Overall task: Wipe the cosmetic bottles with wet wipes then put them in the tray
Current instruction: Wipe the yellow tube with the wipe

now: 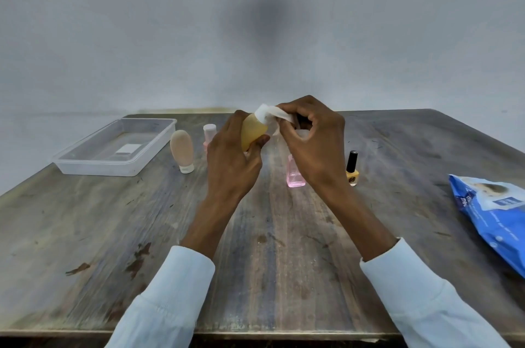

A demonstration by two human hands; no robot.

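Observation:
My left hand (231, 153) grips a yellow squeeze bottle (252, 131) with a white cap, held tilted above the table. My right hand (311, 138) pinches a white wet wipe (279, 114) against the bottle's cap end. On the table stand a beige tube (182, 150) on its cap, a pink bottle with a white cap (209, 133) partly behind my left hand, a clear pink bottle (295, 175) partly behind my right wrist, and a yellow nail polish (352, 171) with a black cap. The clear plastic tray (93, 167) sits at the left and holds no bottles.
A blue wet-wipe pack (494, 217) lies at the table's right edge. The worn wooden table (270, 248) ends against a plain grey wall. A white label lies on the tray's floor.

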